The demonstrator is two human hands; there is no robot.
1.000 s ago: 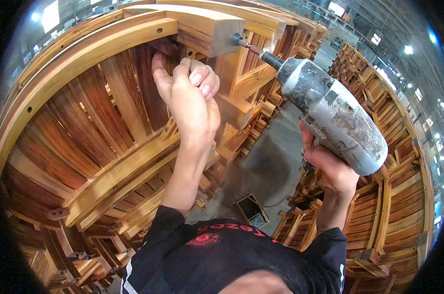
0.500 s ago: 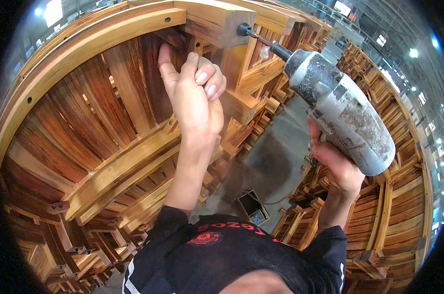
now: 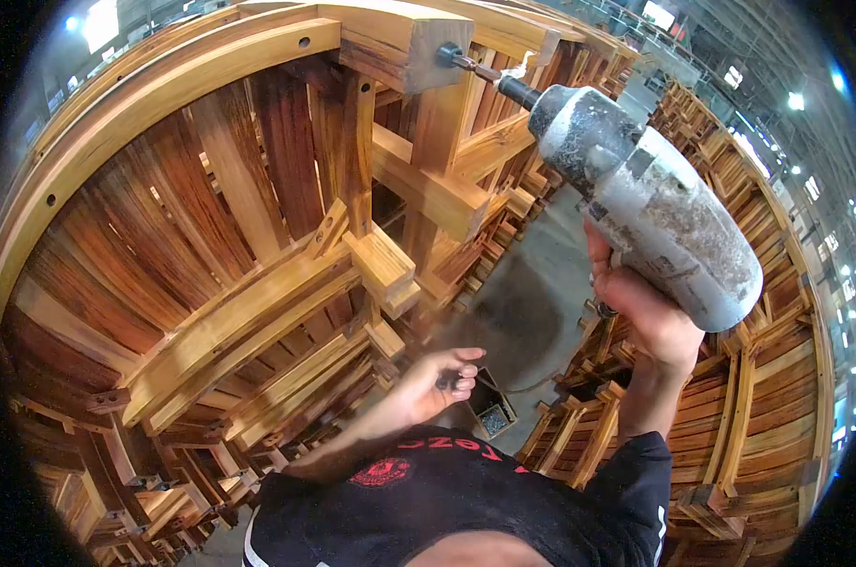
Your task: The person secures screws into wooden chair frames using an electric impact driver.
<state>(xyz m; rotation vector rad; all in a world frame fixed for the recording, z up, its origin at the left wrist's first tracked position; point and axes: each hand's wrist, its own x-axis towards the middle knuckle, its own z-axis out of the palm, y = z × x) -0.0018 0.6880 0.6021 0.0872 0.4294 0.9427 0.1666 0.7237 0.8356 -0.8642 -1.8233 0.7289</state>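
Note:
My right hand (image 3: 650,307) grips the handle of a worn, grey-and-black impact driver (image 3: 669,213). Its long bit (image 3: 475,68) reaches a dark round fitting (image 3: 450,54) at the end face of a thick wooden beam (image 3: 400,42). That beam joins a curved wooden rail (image 3: 163,90) above a slatted wooden panel (image 3: 154,222). Low in front of my chest, my left hand (image 3: 437,383) has curled fingers, with something small and dark showing at them that I cannot make out. It is apart from the wood, close to an open box (image 3: 489,402).
Small metal pieces lie in the box on the grey floor (image 3: 527,307). A hose or cord (image 3: 532,387) runs beside it. Stacked slatted wooden frames (image 3: 778,378) stand at the right, and more wooden frames (image 3: 154,472) are at lower left.
My left hand has left the corner under the beam and dropped down toward the box. The driver and its bit have shifted slightly left in view, still at the beam's end.

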